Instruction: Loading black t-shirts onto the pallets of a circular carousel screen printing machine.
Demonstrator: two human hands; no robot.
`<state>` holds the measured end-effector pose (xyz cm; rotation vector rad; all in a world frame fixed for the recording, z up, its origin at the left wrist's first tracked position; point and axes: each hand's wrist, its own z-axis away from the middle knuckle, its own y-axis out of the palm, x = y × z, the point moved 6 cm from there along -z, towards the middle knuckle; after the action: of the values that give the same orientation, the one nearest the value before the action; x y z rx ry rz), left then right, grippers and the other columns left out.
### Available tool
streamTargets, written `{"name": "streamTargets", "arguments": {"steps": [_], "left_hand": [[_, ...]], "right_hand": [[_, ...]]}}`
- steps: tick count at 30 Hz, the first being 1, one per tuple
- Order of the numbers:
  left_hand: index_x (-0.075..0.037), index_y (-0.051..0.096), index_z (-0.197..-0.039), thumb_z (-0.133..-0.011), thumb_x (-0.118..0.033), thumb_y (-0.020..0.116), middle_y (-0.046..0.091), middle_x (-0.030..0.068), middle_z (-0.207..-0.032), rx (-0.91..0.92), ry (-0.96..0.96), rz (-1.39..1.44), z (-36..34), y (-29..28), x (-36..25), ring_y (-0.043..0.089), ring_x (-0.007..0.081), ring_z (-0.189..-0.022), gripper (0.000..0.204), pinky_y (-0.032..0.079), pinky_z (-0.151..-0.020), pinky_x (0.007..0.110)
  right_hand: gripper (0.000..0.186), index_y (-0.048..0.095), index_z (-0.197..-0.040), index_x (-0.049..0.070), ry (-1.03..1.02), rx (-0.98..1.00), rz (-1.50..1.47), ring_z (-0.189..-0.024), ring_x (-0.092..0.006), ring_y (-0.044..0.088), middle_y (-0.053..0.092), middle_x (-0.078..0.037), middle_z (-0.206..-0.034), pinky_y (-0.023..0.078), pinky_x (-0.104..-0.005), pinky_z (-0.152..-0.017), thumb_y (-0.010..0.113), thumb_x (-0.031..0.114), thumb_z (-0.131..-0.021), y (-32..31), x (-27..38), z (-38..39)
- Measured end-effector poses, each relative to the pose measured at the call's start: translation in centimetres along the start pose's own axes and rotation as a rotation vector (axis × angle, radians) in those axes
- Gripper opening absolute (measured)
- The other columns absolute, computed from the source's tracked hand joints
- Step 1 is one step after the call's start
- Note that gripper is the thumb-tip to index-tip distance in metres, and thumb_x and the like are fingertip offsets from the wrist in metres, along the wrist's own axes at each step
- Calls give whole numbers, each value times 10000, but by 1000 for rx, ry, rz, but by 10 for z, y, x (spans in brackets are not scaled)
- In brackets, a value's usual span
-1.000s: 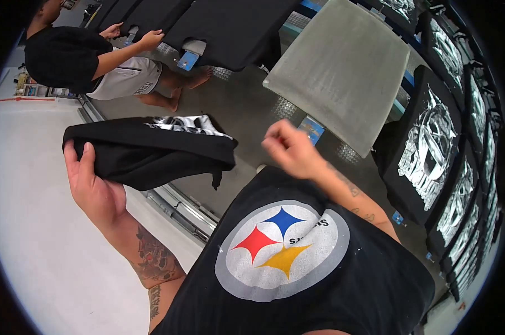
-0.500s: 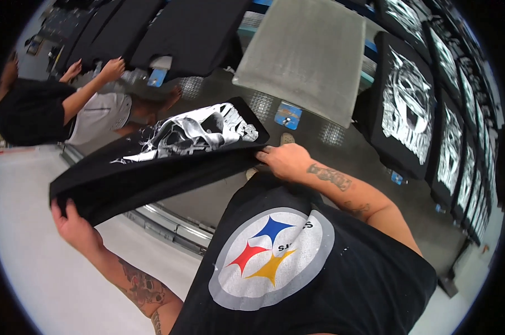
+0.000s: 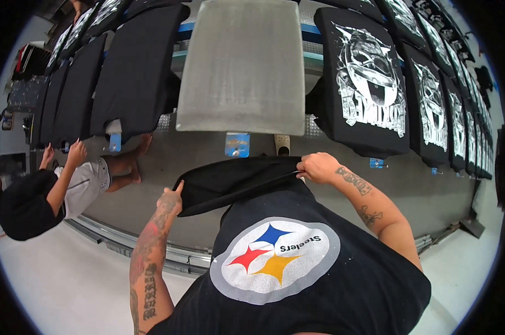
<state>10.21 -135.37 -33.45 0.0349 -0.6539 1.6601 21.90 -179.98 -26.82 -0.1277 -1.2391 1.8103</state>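
Note:
A black T-shirt (image 3: 235, 181) is stretched between my two hands in front of my chest, its cloth folded over into a band. My left hand (image 3: 172, 200) is closed on its left end. At the other end, my right hand (image 3: 318, 168) pinches the edge between thumb and fingers. The white print on this shirt is out of sight. Just beyond it stands a bare grey flat board (image 3: 244, 67), with a blue tab (image 3: 238, 145) at its near end.
Right of the bare board, a black shirt with a white print (image 3: 369, 84) covers another board, and several more follow. Plain black shirts (image 3: 135, 67) cover boards on the left. A co-worker (image 3: 26, 195) stands at far left, arms raised. A metal rail (image 3: 129, 240) runs along the floor behind.
I have turned toward the bare board, which is now straight ahead. My left hand has come inward and the shirt has folded over, its print no longer showing.

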Motion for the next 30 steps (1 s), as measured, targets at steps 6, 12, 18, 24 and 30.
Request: {"name": "streamTargets", "arguments": {"steps": [6,12,18,24,30], "left_hand": [[-443,204,-1544,-910,-115,569,512,201,-1317,-99,82,-248,-30,-111,-30,606,357,-1173,802,532,-913,469],[-403,301,-1518,-856,-145,656,568,212,-1242,-190,59,-475,-22,-299,-21,639,361,-1108,795,548,-893,435],[-69,587,-1314,-812,-108,752,672,85,-1147,-263,462,726,-75,-539,-71,636,219,-1011,530,526,-870,389],[-23,640,-1159,-906,-136,666,634,42,-964,-608,608,1944,-163,-701,-91,609,184,-1005,279,490,-923,298],[-57,689,-1165,-849,-115,642,725,69,-1047,-1042,446,508,-188,-715,-124,677,169,-963,325,500,-848,287]], "right_hand": [[284,685,-892,105,-4,-52,-133,-869,-314,677,661,-88,-933,543,-434,-732,613,379,-917,-28,-68,-6],[296,637,-855,57,-370,-87,-540,-860,-330,639,627,-120,-850,515,-436,-710,616,343,-929,-109,-132,-50],[383,527,-733,-5,-34,-393,-693,-628,-265,514,522,-149,-682,448,-389,-609,656,297,-931,-207,-282,-131],[447,568,-724,40,319,-774,-802,-521,-130,441,469,-27,-584,403,-329,-522,622,418,-957,-316,-411,-235],[329,645,-866,41,124,-515,-983,-609,-39,451,529,53,-665,385,-249,-555,668,359,-944,-339,-432,-286]]}}
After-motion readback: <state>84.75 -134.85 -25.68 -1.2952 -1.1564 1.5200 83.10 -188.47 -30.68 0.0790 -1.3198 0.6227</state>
